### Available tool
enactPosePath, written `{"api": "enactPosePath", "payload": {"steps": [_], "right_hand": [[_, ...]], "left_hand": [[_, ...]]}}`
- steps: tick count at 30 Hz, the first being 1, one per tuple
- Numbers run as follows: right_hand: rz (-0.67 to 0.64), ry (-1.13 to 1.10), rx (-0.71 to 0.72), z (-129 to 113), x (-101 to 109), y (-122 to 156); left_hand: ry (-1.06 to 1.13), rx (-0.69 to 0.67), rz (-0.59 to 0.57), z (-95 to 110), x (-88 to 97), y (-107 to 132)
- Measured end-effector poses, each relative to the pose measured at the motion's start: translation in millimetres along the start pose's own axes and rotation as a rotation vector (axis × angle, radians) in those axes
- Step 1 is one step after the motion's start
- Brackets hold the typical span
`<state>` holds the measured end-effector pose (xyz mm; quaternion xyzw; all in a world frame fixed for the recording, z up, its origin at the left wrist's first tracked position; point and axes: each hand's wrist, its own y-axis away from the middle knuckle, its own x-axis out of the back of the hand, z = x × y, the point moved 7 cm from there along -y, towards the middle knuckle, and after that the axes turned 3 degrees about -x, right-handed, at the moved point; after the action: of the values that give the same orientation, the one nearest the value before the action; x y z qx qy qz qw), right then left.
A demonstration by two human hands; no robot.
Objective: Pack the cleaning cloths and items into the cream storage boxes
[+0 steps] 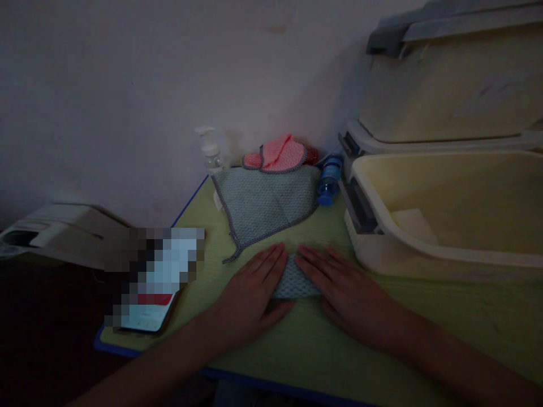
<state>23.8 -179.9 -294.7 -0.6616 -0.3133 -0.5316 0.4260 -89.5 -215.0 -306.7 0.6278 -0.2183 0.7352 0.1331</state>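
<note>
A small folded blue-grey cloth (296, 281) lies on the green tabletop (271, 350). My left hand (258, 288) rests flat over its left end, fingers stretched out and thumb apart. On the cloth's right end lies my right hand (339, 288), also flat with its fingers extended. Both palms face down, and the cloth's ends are hidden beneath them. Just beyond my hands a larger blue-grey cloth (267, 203) with a dark checked edge is spread out. A pink cloth (282, 155) sits crumpled behind it.
A phone (156, 282), partly blurred out, lies at the left table edge. A clear pump bottle (211, 155) stands by the wall. A blue-capped bottle (330, 180) lies near an open cream storage box (424, 265). Beyond the left edge is a white object (72, 226).
</note>
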Motion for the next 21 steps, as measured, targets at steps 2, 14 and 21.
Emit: {"api": "enactPosePath", "payload": {"steps": [2, 14, 21], "right_hand": [[0.016, -0.02, -0.002, 3.1, 1.4, -0.3], [0.2, -0.648, -0.459, 36.3, 17.6, 1.7], [0.118, -1.131, -0.637, 37.8, 0.4, -1.2]], "left_hand": [[0.037, 0.013, 0.017, -1.9, -0.1, 0.0], [0.814, 0.561, 0.283, -47.3, 21.6, 3.7], [1.185, 0.673, 0.265, -47.6, 9.7, 1.8]]}}
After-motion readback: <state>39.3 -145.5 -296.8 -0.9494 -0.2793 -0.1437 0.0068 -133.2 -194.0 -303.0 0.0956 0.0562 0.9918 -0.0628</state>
